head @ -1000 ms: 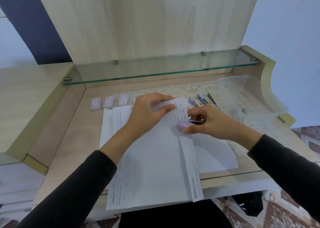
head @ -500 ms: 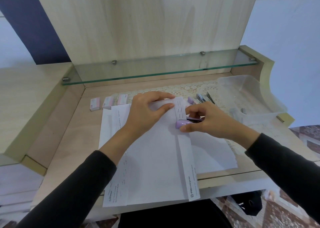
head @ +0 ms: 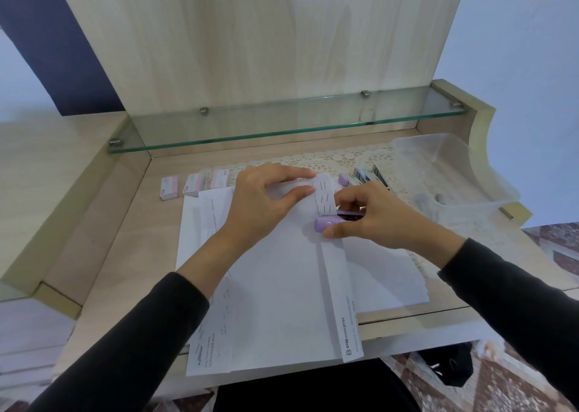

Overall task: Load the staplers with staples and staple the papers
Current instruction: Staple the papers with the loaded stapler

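Note:
A stack of white papers (head: 282, 289) lies on the desk with its right edge folded over into a narrow strip. My left hand (head: 266, 201) pinches the far end of the papers and holds them down. A small lilac stapler (head: 329, 222) sits across the folded strip, and my right hand (head: 372, 214) grips it from the right. Rows of staples show on the strip just beyond the stapler. Another lilac stapler (head: 343, 179) and several more staplers (head: 369, 175) lie behind my hands. Three small staple boxes (head: 194, 184) stand in a row at the back left.
A clear plastic tub (head: 451, 173) sits at the back right on a lace mat (head: 326, 161). A glass shelf (head: 282, 129) runs above the back of the desk. The papers hang over the desk's front edge (head: 423, 321).
The papers have shifted slightly left and away from me under my hands. The stapler and my right hand stay at the folded strip's far end.

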### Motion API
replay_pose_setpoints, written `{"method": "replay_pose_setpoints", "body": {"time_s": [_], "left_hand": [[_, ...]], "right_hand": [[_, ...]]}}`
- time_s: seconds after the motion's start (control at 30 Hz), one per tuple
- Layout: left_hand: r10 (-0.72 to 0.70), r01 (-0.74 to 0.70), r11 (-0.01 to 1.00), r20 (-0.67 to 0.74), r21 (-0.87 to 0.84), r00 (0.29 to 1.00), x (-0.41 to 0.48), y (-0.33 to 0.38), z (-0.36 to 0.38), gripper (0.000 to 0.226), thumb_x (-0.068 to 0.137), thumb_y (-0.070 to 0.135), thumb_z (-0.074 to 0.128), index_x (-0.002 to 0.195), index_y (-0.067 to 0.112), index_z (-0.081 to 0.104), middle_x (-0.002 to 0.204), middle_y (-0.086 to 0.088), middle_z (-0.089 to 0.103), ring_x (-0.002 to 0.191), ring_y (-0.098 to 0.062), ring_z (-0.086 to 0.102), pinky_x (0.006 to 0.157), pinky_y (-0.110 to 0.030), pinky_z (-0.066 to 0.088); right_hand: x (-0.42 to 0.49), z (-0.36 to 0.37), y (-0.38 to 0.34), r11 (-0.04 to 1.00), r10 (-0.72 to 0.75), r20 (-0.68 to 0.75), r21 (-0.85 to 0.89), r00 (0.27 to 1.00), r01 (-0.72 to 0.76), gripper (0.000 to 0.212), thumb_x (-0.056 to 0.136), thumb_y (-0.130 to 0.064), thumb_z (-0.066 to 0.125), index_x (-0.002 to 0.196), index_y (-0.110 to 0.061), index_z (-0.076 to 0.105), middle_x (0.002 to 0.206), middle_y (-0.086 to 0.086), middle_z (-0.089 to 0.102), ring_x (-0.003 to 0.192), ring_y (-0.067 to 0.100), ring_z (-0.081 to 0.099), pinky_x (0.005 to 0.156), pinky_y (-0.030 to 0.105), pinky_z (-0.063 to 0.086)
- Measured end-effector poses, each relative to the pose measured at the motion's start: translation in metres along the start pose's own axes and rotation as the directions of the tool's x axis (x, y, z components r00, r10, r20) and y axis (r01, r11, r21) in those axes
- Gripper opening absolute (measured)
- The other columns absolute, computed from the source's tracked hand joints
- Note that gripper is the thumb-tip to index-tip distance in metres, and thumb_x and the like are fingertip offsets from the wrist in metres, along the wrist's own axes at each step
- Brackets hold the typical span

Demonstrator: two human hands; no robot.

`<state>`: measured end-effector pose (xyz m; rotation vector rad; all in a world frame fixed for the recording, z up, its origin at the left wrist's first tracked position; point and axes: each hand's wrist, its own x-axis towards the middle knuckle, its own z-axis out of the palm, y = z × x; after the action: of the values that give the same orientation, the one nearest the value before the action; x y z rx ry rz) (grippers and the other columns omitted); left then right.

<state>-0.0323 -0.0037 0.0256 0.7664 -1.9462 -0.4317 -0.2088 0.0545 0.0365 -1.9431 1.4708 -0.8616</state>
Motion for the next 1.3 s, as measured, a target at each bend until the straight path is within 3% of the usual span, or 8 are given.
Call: {"method": "replay_pose_setpoints", "body": {"time_s": [0.07, 0.2, 0.33, 0.63, 0.8, 0.97, 1.1, 1.3], "left_hand": [[0.003, -0.003, 1.0, 0.0, 0.011, 1.0, -0.0007, -0.0005, 0.0001, 0.018, 0.074, 0.023, 0.07, 0.091, 0.017, 0.073, 0.087, 0.017, 0.063, 0.08, 0.014, 0.056, 0.079, -0.011, 0.042], [0.013, -0.013, 1.0, 0.006, 0.016, 1.0, -0.0016, 0.0012, -0.0001, 0.021, 0.074, 0.03, 0.071, 0.091, 0.019, 0.073, 0.082, 0.014, 0.065, 0.078, -0.002, 0.057, 0.079, -0.039, 0.046], [0.045, -0.045, 0.999, 0.009, 0.022, 0.999, -0.0017, 0.0018, -0.0025, 0.027, 0.075, 0.035, 0.063, 0.093, 0.017, 0.072, 0.085, 0.015, 0.063, 0.079, -0.003, 0.057, 0.075, -0.049, 0.048], [0.038, -0.038, 0.999, 0.002, 0.014, 0.999, -0.0031, -0.0003, -0.0035, 0.028, 0.075, 0.037, 0.063, 0.092, 0.018, 0.073, 0.084, 0.014, 0.064, 0.076, -0.001, 0.057, 0.075, -0.048, 0.048], [0.042, -0.042, 0.999, -0.007, 0.003, 0.999, -0.0029, 0.0006, -0.0026, 0.025, 0.074, 0.034, 0.065, 0.09, 0.016, 0.073, 0.077, 0.014, 0.066, 0.073, -0.005, 0.057, 0.074, -0.049, 0.047], [0.048, -0.048, 0.999, 0.004, 0.015, 0.999, -0.0037, -0.0011, -0.0021, 0.024, 0.075, 0.032, 0.066, 0.09, 0.016, 0.073, 0.08, 0.001, 0.072, 0.073, -0.01, 0.059, 0.073, -0.051, 0.046], [0.045, -0.046, 0.999, 0.017, 0.02, 0.999, -0.0052, -0.0018, -0.0028, 0.023, 0.075, 0.032, 0.067, 0.091, 0.016, 0.073, 0.081, -0.001, 0.072, 0.073, -0.011, 0.06, 0.074, -0.052, 0.045], [0.054, -0.056, 0.997, 0.03, 0.055, 0.998, -0.0047, -0.0022, -0.0048, 0.023, 0.075, 0.031, 0.068, 0.091, 0.016, 0.073, 0.082, -0.001, 0.072, 0.075, -0.009, 0.058, 0.074, -0.049, 0.045]], "right_hand": [[-0.0001, -0.0004, 0.0005, 1.0, 0.008, 0.013, 0.001, 1.0, -0.008, 0.043, 0.07, -0.015, 0.076, 0.056, -0.004, 0.037, 0.058, 0.011, 0.025, 0.056, 0.015, 0.018, 0.06, -0.003, 0.029], [-0.0009, 0.0016, 0.0023, 1.0, 0.004, 0.013, -0.01, 1.0, -0.004, 0.045, 0.07, -0.017, 0.077, 0.055, -0.002, 0.036, 0.059, 0.012, 0.026, 0.056, 0.015, 0.019, 0.056, 0.001, 0.03], [-0.0013, 0.0022, 0.0048, 1.0, -0.003, 0.021, -0.028, 1.0, 0.004, 0.048, 0.069, -0.02, 0.077, 0.058, 0.008, 0.039, 0.058, 0.012, 0.028, 0.054, 0.014, 0.021, 0.05, 0.011, 0.027], [-0.0011, 0.003, 0.0052, 1.0, -0.003, 0.017, -0.016, 1.0, 0.003, 0.046, 0.069, -0.019, 0.077, 0.061, 0.01, 0.042, 0.059, 0.013, 0.029, 0.055, 0.014, 0.023, 0.054, 0.007, 0.031], [-0.0011, 0.0032, 0.0021, 1.0, 0.006, 0.01, -0.02, 1.0, -0.006, 0.041, 0.07, -0.017, 0.077, 0.058, 0.001, 0.041, 0.057, 0.01, 0.029, 0.053, 0.012, 0.021, 0.056, 0.003, 0.032], [0.0003, 0.0041, 0.0021, 0.998, 0.01, 0.01, -0.058, 1.0, -0.01, 0.039, 0.07, -0.018, 0.076, 0.059, 0.004, 0.046, 0.058, 0.012, 0.032, 0.054, 0.014, 0.024, 0.059, 0.0, 0.029], [-0.0001, 0.0078, 0.0027, 0.998, 0.023, -0.024, -0.063, 0.999, -0.024, 0.038, 0.07, -0.018, 0.076, 0.053, -0.009, 0.044, 0.053, 0.003, 0.033, 0.055, 0.021, 0.028, 0.06, 0.001, 0.026], [-0.0051, 0.0077, 0.0051, 0.999, 0.006, 0.012, -0.039, 1.0, -0.006, 0.046, 0.069, -0.02, 0.077, 0.066, 0.013, 0.046, 0.062, 0.013, 0.033, 0.057, 0.018, 0.027, 0.061, 0.003, 0.03]]}}
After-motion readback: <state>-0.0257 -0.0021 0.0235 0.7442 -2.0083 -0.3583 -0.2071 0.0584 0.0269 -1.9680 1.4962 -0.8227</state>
